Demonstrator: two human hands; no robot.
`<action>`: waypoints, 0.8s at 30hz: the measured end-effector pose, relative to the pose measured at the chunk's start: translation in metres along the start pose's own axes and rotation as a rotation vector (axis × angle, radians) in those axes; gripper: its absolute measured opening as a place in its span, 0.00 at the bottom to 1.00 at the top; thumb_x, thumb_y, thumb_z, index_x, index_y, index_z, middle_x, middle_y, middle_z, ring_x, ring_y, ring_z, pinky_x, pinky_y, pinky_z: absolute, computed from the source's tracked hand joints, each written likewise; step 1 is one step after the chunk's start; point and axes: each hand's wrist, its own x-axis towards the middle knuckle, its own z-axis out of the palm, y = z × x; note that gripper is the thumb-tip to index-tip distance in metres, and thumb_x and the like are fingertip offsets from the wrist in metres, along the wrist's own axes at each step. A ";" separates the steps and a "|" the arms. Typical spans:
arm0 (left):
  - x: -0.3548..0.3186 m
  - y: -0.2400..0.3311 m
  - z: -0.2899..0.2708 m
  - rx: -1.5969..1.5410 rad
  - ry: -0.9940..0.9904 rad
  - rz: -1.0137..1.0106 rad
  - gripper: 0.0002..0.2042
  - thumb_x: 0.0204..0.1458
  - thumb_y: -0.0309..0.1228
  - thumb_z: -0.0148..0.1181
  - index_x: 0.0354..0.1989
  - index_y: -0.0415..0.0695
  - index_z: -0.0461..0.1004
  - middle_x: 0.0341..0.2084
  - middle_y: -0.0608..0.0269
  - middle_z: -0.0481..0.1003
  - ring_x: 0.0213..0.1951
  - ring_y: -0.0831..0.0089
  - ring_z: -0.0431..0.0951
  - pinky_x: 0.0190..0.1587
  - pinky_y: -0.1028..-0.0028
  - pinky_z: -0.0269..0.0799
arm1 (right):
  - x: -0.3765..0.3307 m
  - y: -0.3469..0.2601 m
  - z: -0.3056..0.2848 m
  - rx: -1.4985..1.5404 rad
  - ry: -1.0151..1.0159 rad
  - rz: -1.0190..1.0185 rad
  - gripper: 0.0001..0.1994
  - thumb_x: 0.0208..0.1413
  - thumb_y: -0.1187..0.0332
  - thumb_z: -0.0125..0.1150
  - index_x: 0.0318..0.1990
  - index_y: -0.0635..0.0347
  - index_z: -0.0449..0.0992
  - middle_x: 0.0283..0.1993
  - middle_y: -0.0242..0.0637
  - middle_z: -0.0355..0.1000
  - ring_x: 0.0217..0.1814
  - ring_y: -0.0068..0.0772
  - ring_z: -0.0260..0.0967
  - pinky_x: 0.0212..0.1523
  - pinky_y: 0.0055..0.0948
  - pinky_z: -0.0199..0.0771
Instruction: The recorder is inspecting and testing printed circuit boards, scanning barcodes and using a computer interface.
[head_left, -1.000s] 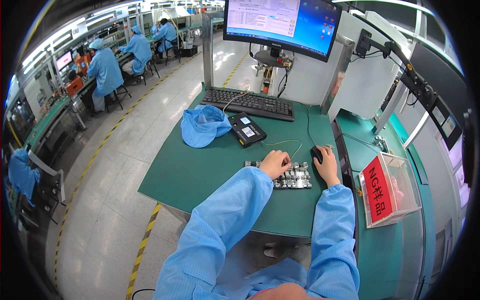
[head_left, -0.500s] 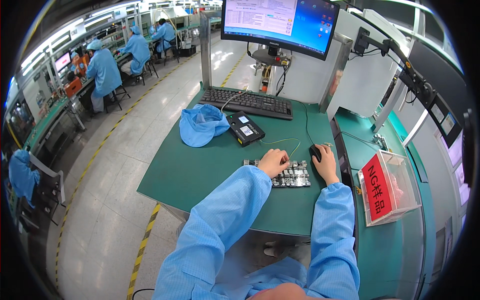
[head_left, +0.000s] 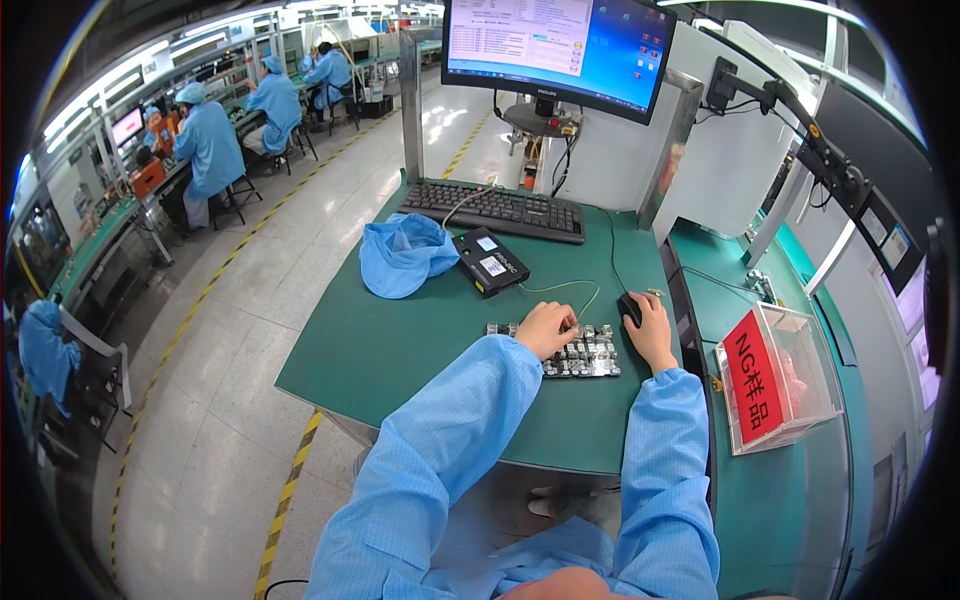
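Green matting covers the bench (head_left: pixel 400 350), where the left hand (head_left: pixel 545 328) rests loosely curled on a grey tray of small metal parts (head_left: pixel 585 352) while the right hand (head_left: pixel 650 330) cups a black mouse (head_left: pixel 630 308), seemingly mid-check at the screen.

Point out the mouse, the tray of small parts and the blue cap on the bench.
mouse (head_left: pixel 630 306), head view, on its dark front end ahead of the right hand.
tray of small parts (head_left: pixel 592 357), head view, on its uncovered right half.
blue cap (head_left: pixel 400 255), head view, on the middle of the crumpled fabric.

Loose light-blue cleanroom sleeves with elastic cuffs cover both forearms; hands are bare.
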 end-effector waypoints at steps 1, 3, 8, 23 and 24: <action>0.000 0.000 0.001 0.000 0.015 0.009 0.08 0.48 0.34 0.60 0.31 0.44 0.72 0.29 0.60 0.72 0.38 0.61 0.69 0.44 0.65 0.65 | 0.000 0.001 0.000 0.003 0.001 0.003 0.22 0.45 0.68 0.62 0.52 0.51 0.70 0.54 0.40 0.65 0.52 0.48 0.64 0.52 0.40 0.67; 0.001 0.001 0.002 -0.006 0.025 0.025 0.08 0.47 0.34 0.60 0.31 0.44 0.72 0.29 0.60 0.72 0.38 0.61 0.69 0.44 0.65 0.65 | 0.000 0.000 -0.001 -0.009 0.008 -0.003 0.22 0.45 0.68 0.62 0.52 0.51 0.70 0.54 0.41 0.65 0.52 0.49 0.64 0.52 0.40 0.67; 0.000 -0.001 -0.003 0.011 -0.019 -0.012 0.08 0.47 0.33 0.61 0.32 0.45 0.73 0.29 0.60 0.72 0.39 0.61 0.70 0.44 0.65 0.67 | 0.001 -0.006 -0.001 -0.006 -0.007 0.007 0.22 0.46 0.68 0.61 0.52 0.51 0.70 0.53 0.39 0.65 0.52 0.47 0.64 0.52 0.39 0.67; 0.000 -0.001 -0.001 0.035 -0.022 -0.011 0.08 0.48 0.35 0.59 0.34 0.45 0.72 0.32 0.61 0.72 0.40 0.62 0.69 0.46 0.65 0.66 | 0.000 -0.004 -0.002 -0.006 -0.023 0.013 0.22 0.47 0.67 0.61 0.53 0.51 0.69 0.53 0.38 0.64 0.53 0.47 0.64 0.53 0.40 0.67; 0.000 -0.001 -0.001 0.038 -0.024 -0.012 0.08 0.48 0.35 0.60 0.34 0.45 0.72 0.32 0.61 0.72 0.40 0.62 0.69 0.46 0.65 0.66 | 0.000 -0.004 -0.002 -0.005 -0.024 0.013 0.22 0.47 0.67 0.61 0.53 0.51 0.69 0.53 0.38 0.64 0.53 0.47 0.64 0.53 0.40 0.67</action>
